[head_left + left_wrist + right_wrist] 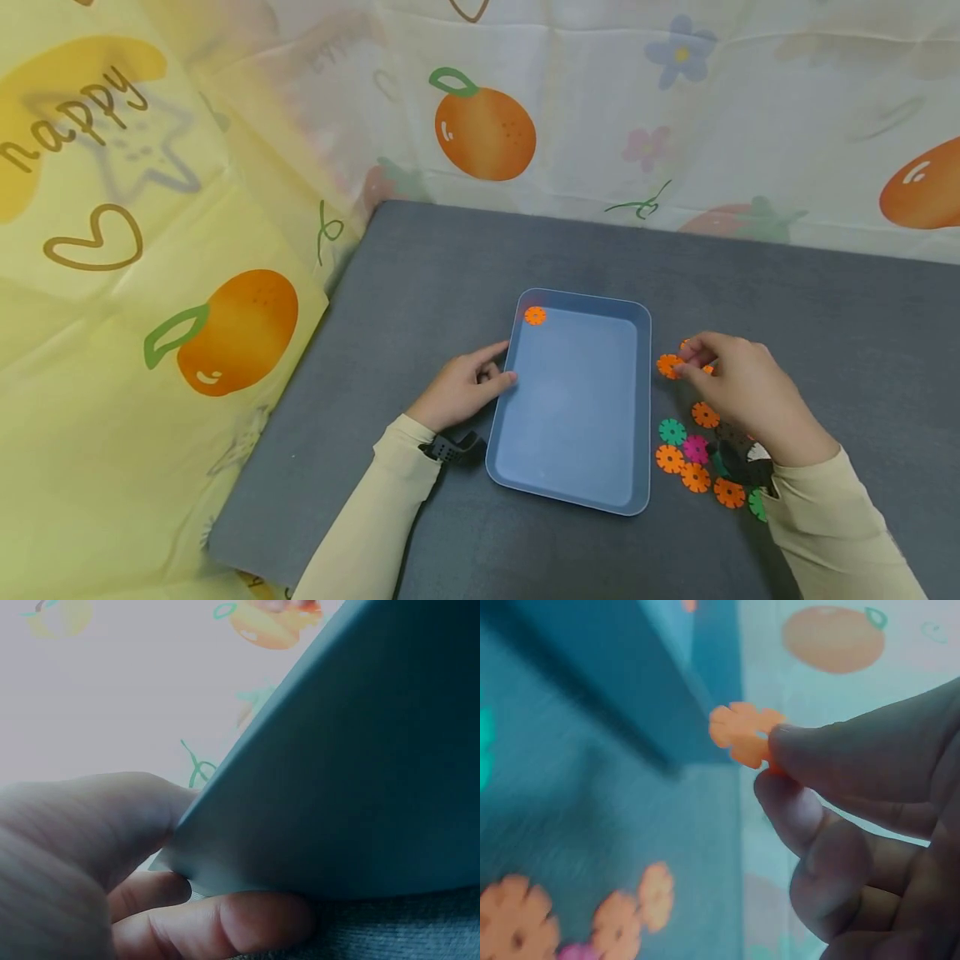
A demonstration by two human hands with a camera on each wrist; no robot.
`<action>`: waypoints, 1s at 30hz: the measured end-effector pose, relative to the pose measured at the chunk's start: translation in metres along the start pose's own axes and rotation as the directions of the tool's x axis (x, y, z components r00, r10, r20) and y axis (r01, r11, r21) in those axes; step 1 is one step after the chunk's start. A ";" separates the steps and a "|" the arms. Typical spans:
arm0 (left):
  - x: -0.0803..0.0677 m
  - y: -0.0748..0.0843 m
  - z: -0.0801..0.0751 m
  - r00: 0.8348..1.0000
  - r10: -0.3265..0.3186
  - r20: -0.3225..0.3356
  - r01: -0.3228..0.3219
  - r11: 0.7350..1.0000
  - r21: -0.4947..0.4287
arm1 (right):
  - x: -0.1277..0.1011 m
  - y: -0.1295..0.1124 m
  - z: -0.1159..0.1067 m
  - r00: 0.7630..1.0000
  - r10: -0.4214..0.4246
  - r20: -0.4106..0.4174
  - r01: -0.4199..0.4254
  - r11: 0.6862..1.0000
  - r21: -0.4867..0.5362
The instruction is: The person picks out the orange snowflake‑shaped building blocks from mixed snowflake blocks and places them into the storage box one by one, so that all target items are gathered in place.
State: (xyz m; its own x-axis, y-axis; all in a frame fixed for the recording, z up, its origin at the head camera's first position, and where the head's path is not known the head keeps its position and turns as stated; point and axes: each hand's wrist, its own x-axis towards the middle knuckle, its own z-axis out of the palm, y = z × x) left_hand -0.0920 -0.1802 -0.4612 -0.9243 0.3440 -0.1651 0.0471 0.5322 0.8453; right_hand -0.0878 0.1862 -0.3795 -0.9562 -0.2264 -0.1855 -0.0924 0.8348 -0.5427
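Observation:
A shallow blue tray [577, 400] lies on the dark table, with one orange notched plastic disc [535, 316] inside its far left corner. At the tray's left side is my left hand [461, 387], thumb on the rim and fingers against the outer wall; in the left wrist view the hand [97, 847] holds that edge. Between thumb and index finger, my right hand [862, 817] pinches an orange notched disc [742, 735], just off the tray's right side. Below that hand lie loose discs: orange [670, 458], green [672, 432] and magenta [696, 449].
Part of the disc pile is hidden beneath the right hand and its dark wrist strap [738, 467]. A printed white cloth [585, 125] hangs behind the table [435, 275], and a yellow one [135, 467] hangs at the left.

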 end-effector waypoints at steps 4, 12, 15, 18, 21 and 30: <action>0.000 0.000 -0.001 1.000 0.004 -0.003 -0.004 1.000 0.005 | 0.010 -0.016 -0.002 0.999 0.005 -0.033 -0.004 0.999 0.038; 0.000 0.001 -0.001 1.000 0.000 -0.002 0.000 1.000 0.016 | 0.033 -0.048 0.008 0.998 -0.025 -0.054 0.030 0.994 0.101; -0.001 0.002 -0.001 1.000 -0.007 -0.002 0.007 1.000 0.019 | 0.042 -0.058 0.014 0.998 -0.038 -0.058 0.044 0.993 0.106; -0.001 0.002 -0.001 1.000 -0.010 -0.003 0.010 1.000 0.020 | 0.050 -0.067 0.021 0.998 -0.038 -0.047 0.043 0.993 0.113; -0.001 0.002 -0.002 1.000 -0.010 -0.003 0.010 1.000 0.024 | 0.058 -0.075 0.029 0.999 -0.038 -0.031 0.041 0.992 0.121; 0.000 0.001 -0.001 1.000 0.012 0.005 -0.012 1.000 0.005 | 0.084 -0.090 0.056 0.999 -0.044 -0.011 0.045 0.987 0.154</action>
State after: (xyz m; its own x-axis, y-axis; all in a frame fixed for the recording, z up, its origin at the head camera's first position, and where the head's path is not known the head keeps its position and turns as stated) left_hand -0.0921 -0.1803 -0.4599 -0.9216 0.3547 -0.1576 0.0601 0.5314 0.8450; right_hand -0.1448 0.0643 -0.3919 -0.9541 -0.2576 -0.1527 -0.0915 0.7363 -0.6704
